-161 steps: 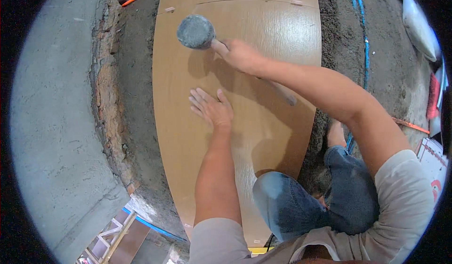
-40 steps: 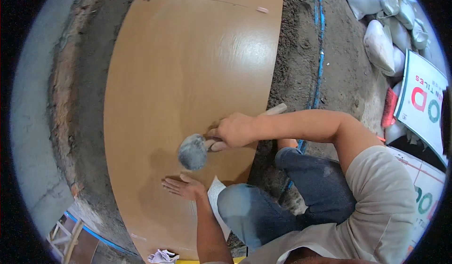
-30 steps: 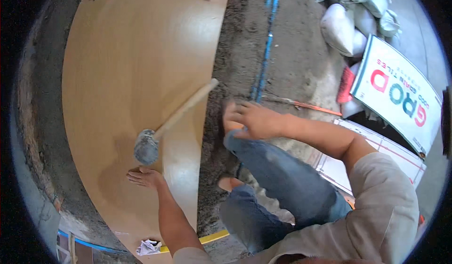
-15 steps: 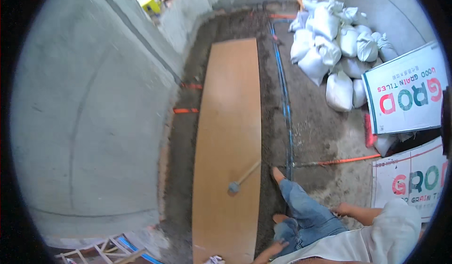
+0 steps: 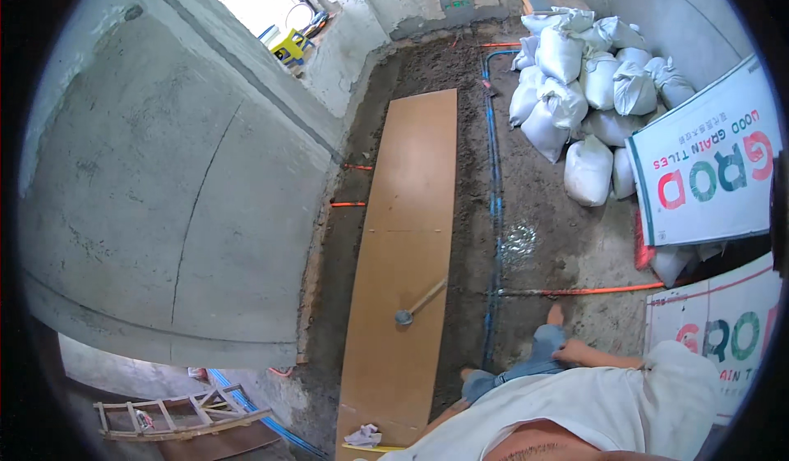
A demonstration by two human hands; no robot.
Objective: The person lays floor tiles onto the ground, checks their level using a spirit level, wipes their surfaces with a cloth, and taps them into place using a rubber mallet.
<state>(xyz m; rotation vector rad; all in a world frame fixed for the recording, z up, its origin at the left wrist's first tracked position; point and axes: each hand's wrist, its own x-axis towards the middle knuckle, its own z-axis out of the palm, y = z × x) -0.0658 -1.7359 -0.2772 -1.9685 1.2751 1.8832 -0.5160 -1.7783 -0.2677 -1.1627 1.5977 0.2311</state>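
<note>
My right hand (image 5: 577, 352) is at the knee of my blue jeans (image 5: 526, 368), fingers bent and closed on the cloth. My left forearm (image 5: 444, 417) runs beside the other leg, its hand mostly hidden near the knee and shirt. Neither hand touches the mallet (image 5: 403, 317), which has a grey head and a pale handle and lies on the wood-coloured planks (image 5: 411, 268). These long planks meet end to end at a cross seam. Close to me on the planks rests a crumpled whitish cloth (image 5: 364, 436), with a thin yellow strip beside it.
White sacks (image 5: 588, 172) are heaped at the back right, near printed tile cartons (image 5: 699, 161). Blue pipes (image 5: 496, 239) and an orange pipe (image 5: 592, 290) cross the dirt floor. A concrete wall (image 5: 164, 182) stands left. Below it lies a wooden ladder-like frame (image 5: 181, 416).
The view has shifted, showing more of my shirt and of the wooden frame. My right hand stays at the jeans; my left hand has become mostly hidden. The mallet still lies on the planks.
</note>
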